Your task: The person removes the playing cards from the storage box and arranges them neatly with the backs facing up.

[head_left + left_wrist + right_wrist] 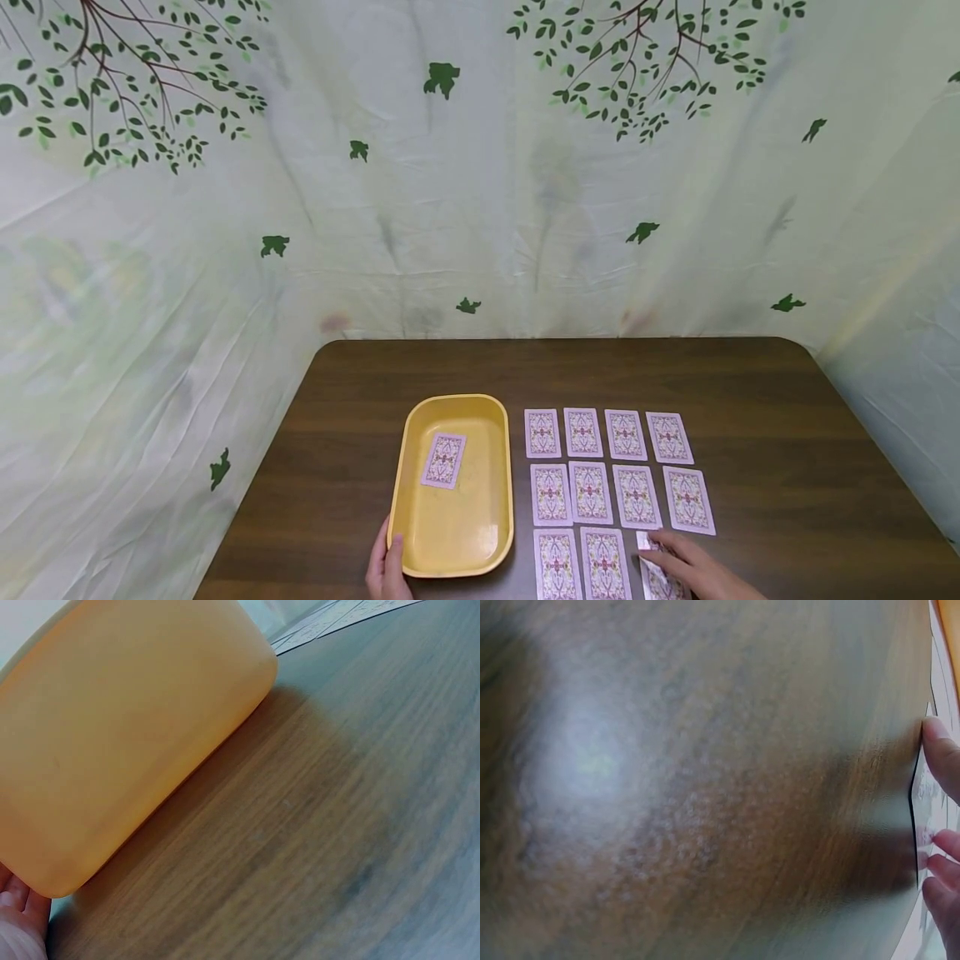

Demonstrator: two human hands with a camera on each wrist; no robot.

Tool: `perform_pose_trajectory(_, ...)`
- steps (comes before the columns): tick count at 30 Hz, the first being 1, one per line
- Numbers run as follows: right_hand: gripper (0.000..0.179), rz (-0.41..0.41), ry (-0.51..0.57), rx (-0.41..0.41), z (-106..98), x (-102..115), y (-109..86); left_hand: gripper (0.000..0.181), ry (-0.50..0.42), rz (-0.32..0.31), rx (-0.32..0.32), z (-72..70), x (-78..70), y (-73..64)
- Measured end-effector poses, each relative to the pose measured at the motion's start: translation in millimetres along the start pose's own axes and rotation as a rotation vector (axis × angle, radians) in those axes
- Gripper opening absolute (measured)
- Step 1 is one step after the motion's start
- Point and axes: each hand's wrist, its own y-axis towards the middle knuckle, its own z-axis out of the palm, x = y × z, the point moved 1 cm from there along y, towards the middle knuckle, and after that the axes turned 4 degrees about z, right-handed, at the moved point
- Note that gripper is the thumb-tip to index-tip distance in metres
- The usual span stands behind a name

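My left hand (387, 571) grips the near left corner of a yellow tray (450, 542), with the thumb at the rim. Inside the tray lies one face-down playing card (444, 460) with a purple patterned back. At the near right, my right hand (697, 568) holds a playing card (657, 582) in the nearest row, partly covering it. In the right wrist view the fingers (943, 754) are at this card's edges, and its edge looks slightly bent. The left wrist view shows the tray's outer wall (142, 735) with fingertips beside its lower corner.
Several more face-down cards (588, 492) lie in three rows right of the tray. Two of them (558, 567) share the nearest row with the held card. The dark wooden table (810, 467) meets a leaf-printed cloth (525, 208) at its back edge.
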Motion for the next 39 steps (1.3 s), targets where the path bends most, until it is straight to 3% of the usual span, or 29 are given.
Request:
perform_pose_trajectory(10,0.057,0.024,-0.046,0.002,0,0,-1.7,0.03,-0.045,0.026,0.008,0.0,2.1,0.3)
perform_pose_trajectory(16,0.059,0.214,-0.069,0.017,-19,6,11.9,0.033,-0.01,0.0,-0.003,0.7,3.3,1.4)
perform_pose_trajectory(19,0.06,0.271,-0.149,-0.017,-31,0,27.4,0.032,-0.02,0.003,0.0,0.6,4.0,1.6)
perform_pose_trajectory(23,0.061,0.265,-0.197,-0.071,-45,-16,57.8,0.03,-0.053,0.032,0.018,0.1,4.4,1.6)
perform_pose_trajectory(30,0.043,0.429,-0.115,0.063,-56,-25,144.1,0.034,-0.048,0.035,0.049,-1.3,1.0,2.8)
perform_pose_trajectory(35,0.039,0.407,-0.059,0.101,-40,-18,203.4,0.036,-0.021,0.025,0.055,-0.8,-0.4,1.9)
perform_pose_trajectory(39,0.046,0.369,-0.02,0.162,-17,-10,239.8,0.038,0.013,-0.002,0.037,-0.3,-1.5,0.3)
